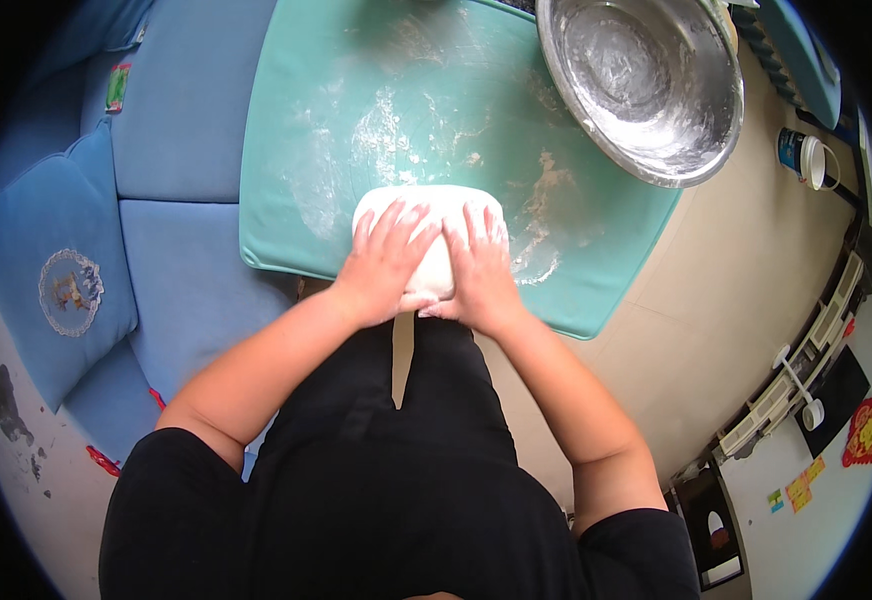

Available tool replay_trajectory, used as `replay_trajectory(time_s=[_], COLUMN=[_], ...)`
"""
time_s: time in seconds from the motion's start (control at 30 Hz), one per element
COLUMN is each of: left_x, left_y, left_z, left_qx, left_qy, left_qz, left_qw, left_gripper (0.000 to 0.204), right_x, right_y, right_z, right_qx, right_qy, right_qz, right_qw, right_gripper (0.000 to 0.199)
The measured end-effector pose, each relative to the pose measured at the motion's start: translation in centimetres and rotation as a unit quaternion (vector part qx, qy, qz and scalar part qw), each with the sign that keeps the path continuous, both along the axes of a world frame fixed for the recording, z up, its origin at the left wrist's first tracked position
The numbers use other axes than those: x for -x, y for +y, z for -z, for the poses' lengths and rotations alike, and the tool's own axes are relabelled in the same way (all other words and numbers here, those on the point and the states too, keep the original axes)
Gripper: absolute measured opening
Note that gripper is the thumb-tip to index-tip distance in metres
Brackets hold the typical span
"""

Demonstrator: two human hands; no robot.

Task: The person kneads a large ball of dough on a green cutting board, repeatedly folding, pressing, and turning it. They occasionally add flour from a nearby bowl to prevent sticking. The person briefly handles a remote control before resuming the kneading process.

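Note:
A smooth white lump of dough (pixel 437 266) lies at the near edge of the green tabletop (pixel 296 120), right in front of my body. My left hand (pixel 384 262) grips its left part, with the fingers laid over the top and the thumb at the near side. On the right part, my right hand (pixel 478 268) does the same, its fingers pointing away from me. Flour whitens the fingertips of both hands. The underside of the dough is hidden. Loose flour (pixel 386 135) and small crumbs are scattered over the tabletop beyond it.
A large metal basin (pixel 691 150), dusted with flour inside, stands at the table's far right corner. A blue sofa (pixel 181 100) with a cushion (pixel 66 270) runs along the left. On the floor side at right are a small bucket (pixel 814 162) and a light-coloured rack (pixel 756 410).

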State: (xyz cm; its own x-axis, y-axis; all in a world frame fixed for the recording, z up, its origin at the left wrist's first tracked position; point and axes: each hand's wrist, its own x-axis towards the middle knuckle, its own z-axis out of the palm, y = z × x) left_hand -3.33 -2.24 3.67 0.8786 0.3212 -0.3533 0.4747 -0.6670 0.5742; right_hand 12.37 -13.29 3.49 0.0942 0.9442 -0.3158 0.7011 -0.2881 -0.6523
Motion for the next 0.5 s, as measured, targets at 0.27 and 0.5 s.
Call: replay_trajectory(time_s=[0.27, 0.5], left_x=[-1.6, -5.6], left_y=[3.8, 11.3], left_z=[4.4, 7.9], left_qx=[-0.150, -0.174], left_qy=[-0.002, -0.037], left_qz=[-0.039, -0.026], left_qw=[0.988, 0.984], left_gripper=[0.111, 0.105], right_x=[0.3, -3.9], right_y=[4.7, 12.6], right_z=[4.8, 6.0], right_qx=[-0.036, 0.034], right_qy=[-0.147, -0.244], right_qz=[0.046, 0.017], right_qw=[0.987, 0.969], right_gripper=[0.098, 0.083])
